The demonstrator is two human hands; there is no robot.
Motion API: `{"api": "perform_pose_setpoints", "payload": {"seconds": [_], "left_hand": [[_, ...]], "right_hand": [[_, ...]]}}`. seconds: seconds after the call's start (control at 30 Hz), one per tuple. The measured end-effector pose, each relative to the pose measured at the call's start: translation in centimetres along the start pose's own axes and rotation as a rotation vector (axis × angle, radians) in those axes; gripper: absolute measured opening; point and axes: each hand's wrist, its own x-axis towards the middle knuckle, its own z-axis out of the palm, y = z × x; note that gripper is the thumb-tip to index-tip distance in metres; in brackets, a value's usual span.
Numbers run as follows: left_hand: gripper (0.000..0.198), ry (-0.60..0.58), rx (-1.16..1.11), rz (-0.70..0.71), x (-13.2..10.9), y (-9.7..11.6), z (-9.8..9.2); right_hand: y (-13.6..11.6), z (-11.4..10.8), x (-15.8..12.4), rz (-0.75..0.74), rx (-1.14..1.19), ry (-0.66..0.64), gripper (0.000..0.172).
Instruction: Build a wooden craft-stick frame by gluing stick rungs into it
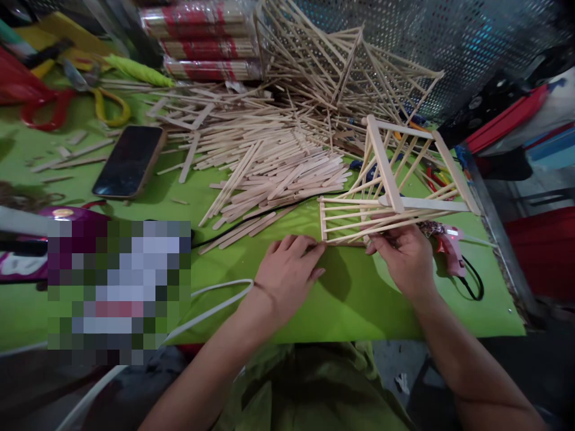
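Note:
A frame built of thin wooden sticks and flat slats (395, 185) stands on the green sheet (341, 299). My left hand (290, 269) lies palm down, its fingertips pressed on the frame's lower left corner. My right hand (406, 254) grips the frame's lower edge, fingers curled around the sticks. A pink glue gun (451, 248) lies just right of my right hand.
A heap of loose flat wooden sticks (274, 161) and skewers covers the middle. Stick-built frames (350, 72) and wrapped stick packs (202, 42) stand at the back. A phone (130, 161), scissors (105, 99), black and white cables, and a pixelated patch lie left.

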Motion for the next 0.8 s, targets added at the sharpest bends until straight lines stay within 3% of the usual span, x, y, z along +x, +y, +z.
{"api": "perform_pose_setpoints", "payload": {"seconds": [0.57, 0.8], "left_hand": [[0.04, 0.004, -0.021, -0.016, 0.3, 0.0, 0.1], [0.036, 0.015, -0.03, -0.005, 0.4, -0.1, 0.1]], "right_hand": [[0.1, 0.4, 0.6, 0.035, 0.035, -0.015, 0.02], [-1.5, 0.4, 1.0, 0.047, 0.036, -0.017, 0.016]]}}
